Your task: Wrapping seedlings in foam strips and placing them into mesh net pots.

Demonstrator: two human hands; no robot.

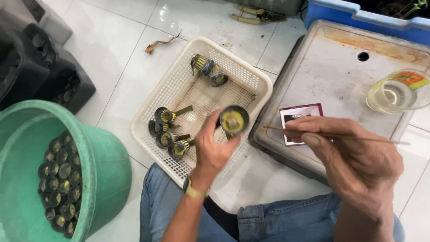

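Buckets first: at nine o'clock I am seeing a green bucket (96, 179) filled with small dark round pots (60, 179), sitting on the white tiled floor (112, 40). Toward the centre, a cream mesh basket (154, 96) is holding several more of these pots, some with green leaf strips sticking out. My left hand (212, 150) is rising from six o'clock, its grip pinching one dark pot (234, 120) with a yellowish centre, tilted toward me over the basket's right edge. At three o'clock my right hand (354, 157) is pinching a thin wooden stick (331, 135), its tip pointing at the held pot and lying just beside it. Beyond, a grey tray (331, 71) is carrying a small dark red card (301, 121) and a clear glass of pale liquid (396, 92). I judge the stick is about to work the pot's centre, which is calling for a steady tip.
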